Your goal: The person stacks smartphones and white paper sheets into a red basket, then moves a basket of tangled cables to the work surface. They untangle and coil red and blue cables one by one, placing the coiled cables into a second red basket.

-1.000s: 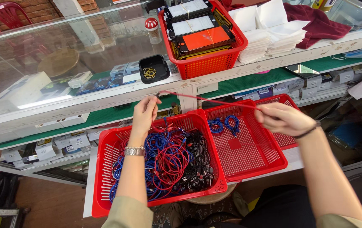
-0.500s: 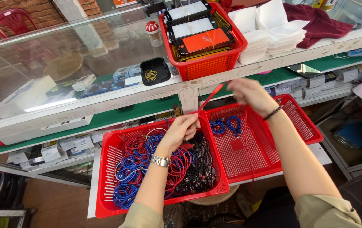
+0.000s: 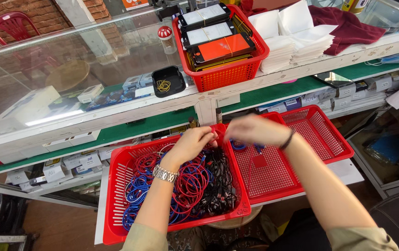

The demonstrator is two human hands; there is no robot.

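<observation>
My left hand (image 3: 191,145), with a metal watch on its wrist, hovers over the far right corner of a red basket (image 3: 115,200) full of tangled red, blue and black cables (image 3: 185,186). My right hand (image 3: 251,130), blurred by motion, is just to its right over a second red basket (image 3: 274,181). The fingers of both hands are pinched together on a thin red cable (image 3: 216,135), almost touching. Coiled blue cables (image 3: 243,146) lie in the second basket, partly hidden under my right hand.
A third red basket (image 3: 332,139) sits behind the second. On the glass counter stand a red basket of flat screens (image 3: 222,72), stacked white sheets (image 3: 288,42), a dark red cloth (image 3: 348,25) and a black tray with yellow bands (image 3: 169,82). Small boxes fill the shelves below.
The red cable was stretched wide between my hands; the right hand swung up and left, and now both hands meet over the basket edge.
</observation>
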